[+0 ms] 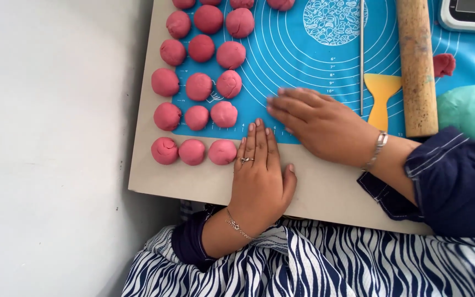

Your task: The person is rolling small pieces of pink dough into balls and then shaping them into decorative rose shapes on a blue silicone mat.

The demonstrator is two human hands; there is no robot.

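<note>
Both hands (259, 176) (317, 124) flat, fingers (257, 140) extended.

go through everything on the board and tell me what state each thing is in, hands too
left hand: flat, palm down on the board
right hand: flat, palm down on the blue mat
pink dough balls: rolled, in rows
rolling pin: lying idle
yellow scraper: lying flat
green dough: one unshaped lump
</note>
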